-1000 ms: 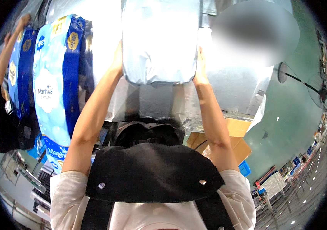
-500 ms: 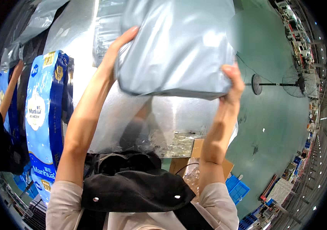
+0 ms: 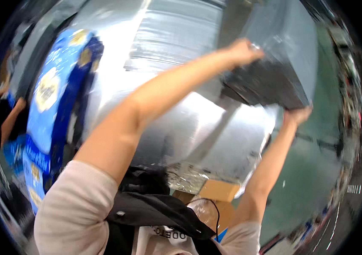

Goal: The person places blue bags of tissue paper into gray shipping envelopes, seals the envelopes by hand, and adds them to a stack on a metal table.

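Note:
A bulky grey plastic mailer bag [image 3: 289, 46], packed full into a block shape, is raised and tilted over the right far side of the silver table [image 3: 159, 146]. My left hand [image 3: 245, 52] is closed on its near left edge. At its lower right corner my right hand [image 3: 298, 114] grips the bag from below, and the fingers there are partly hidden behind it. The bag's darker underside faces me. A pile of flat grey mailer bags [image 3: 174, 36] lies on the table, left of the held bag.
Tall blue plastic-wrapped packs [image 3: 45, 114] stand along the table's left side. Beyond them, at the far left, a co-worker's hand [image 3: 20, 104] shows. An open cardboard box [image 3: 219, 190] sits by the table's near edge. Green floor [image 3: 304, 170] lies to the right.
The mailer bag has swung right and turned, from above the table's middle toward its right edge. Both hands have moved right with it. The flat bags show more fully now.

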Demonstrator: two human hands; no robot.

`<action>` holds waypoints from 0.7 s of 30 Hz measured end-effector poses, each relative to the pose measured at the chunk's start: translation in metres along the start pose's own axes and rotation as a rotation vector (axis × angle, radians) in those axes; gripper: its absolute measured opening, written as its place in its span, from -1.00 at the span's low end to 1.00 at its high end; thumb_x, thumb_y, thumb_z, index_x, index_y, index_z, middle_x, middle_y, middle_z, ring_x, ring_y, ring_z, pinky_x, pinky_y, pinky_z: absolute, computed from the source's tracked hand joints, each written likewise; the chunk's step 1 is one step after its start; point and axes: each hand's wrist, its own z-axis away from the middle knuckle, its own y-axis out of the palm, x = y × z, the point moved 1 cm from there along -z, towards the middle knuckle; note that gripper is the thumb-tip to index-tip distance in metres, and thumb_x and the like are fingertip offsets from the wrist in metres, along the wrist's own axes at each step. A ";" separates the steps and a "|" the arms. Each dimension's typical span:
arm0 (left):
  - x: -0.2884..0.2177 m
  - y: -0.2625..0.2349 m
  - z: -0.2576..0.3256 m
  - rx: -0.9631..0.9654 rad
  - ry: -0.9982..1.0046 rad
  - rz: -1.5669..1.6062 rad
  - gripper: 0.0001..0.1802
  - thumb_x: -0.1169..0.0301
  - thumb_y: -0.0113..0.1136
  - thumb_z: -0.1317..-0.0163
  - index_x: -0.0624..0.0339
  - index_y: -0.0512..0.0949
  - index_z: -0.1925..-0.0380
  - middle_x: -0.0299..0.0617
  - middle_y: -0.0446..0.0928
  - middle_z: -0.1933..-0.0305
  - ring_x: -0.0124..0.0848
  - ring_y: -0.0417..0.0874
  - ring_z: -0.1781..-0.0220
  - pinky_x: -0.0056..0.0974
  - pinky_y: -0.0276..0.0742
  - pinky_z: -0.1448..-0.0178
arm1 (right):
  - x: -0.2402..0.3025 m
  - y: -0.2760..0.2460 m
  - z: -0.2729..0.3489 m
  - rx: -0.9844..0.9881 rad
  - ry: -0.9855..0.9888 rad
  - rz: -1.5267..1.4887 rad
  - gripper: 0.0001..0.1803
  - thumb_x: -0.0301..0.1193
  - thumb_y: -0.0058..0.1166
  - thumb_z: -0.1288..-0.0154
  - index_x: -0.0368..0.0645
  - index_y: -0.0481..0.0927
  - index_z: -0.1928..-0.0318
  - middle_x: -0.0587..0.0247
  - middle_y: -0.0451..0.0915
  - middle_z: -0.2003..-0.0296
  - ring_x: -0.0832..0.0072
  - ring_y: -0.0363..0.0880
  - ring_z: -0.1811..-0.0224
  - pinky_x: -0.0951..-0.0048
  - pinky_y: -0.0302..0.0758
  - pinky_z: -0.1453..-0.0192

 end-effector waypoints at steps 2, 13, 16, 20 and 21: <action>0.044 -0.020 0.040 0.037 0.110 0.065 -0.39 0.09 0.20 -0.02 0.25 0.38 0.00 0.01 0.41 -0.03 -0.15 0.38 -0.11 -0.17 0.29 -0.15 | -0.017 -0.070 0.013 -0.218 -0.028 0.124 -0.31 0.07 -0.35 -0.23 -0.20 0.21 -0.18 0.10 0.33 -0.05 0.28 0.27 -0.10 0.10 0.11 -0.20; 0.194 -0.520 0.473 -1.122 -0.520 -1.151 -0.40 -0.03 -0.05 -0.11 0.35 0.49 0.16 0.12 0.48 0.09 -0.01 0.47 0.00 -0.13 0.35 -0.06 | -0.206 -0.089 0.313 0.099 0.769 0.490 -0.70 -0.27 -0.22 -0.30 -0.25 0.45 0.23 0.15 0.59 0.45 0.52 0.54 0.51 0.58 0.49 0.47; 0.238 -0.556 0.512 -0.746 -0.918 -0.765 -0.20 -0.23 -0.32 -0.14 0.35 0.52 0.21 0.18 0.46 0.07 0.04 0.42 -0.07 -0.08 0.26 -0.15 | -0.237 -0.010 0.360 0.475 0.769 0.597 -0.71 -0.31 -0.17 -0.29 -0.28 0.47 0.19 0.16 0.58 0.43 0.54 0.53 0.49 0.60 0.47 0.44; 0.193 -0.482 0.444 -0.582 -0.773 -0.911 -0.36 0.02 -0.43 -0.26 0.34 0.55 0.29 0.19 0.45 0.09 0.04 0.44 -0.02 -0.03 0.28 -0.11 | -0.280 0.092 0.414 0.722 0.784 0.615 -0.62 -0.21 -0.16 -0.32 -0.28 0.48 0.10 0.32 0.51 0.34 0.62 0.40 0.37 0.62 0.35 0.32; 0.206 -0.475 0.440 -0.484 -0.721 -0.910 -0.36 0.01 -0.41 -0.25 0.34 0.55 0.32 0.19 0.48 0.16 0.05 0.47 0.04 -0.01 0.31 -0.07 | -0.298 0.101 0.419 0.810 0.728 0.657 -0.56 -0.18 -0.18 -0.33 -0.30 0.43 0.01 0.30 0.50 0.27 0.61 0.37 0.34 0.61 0.32 0.26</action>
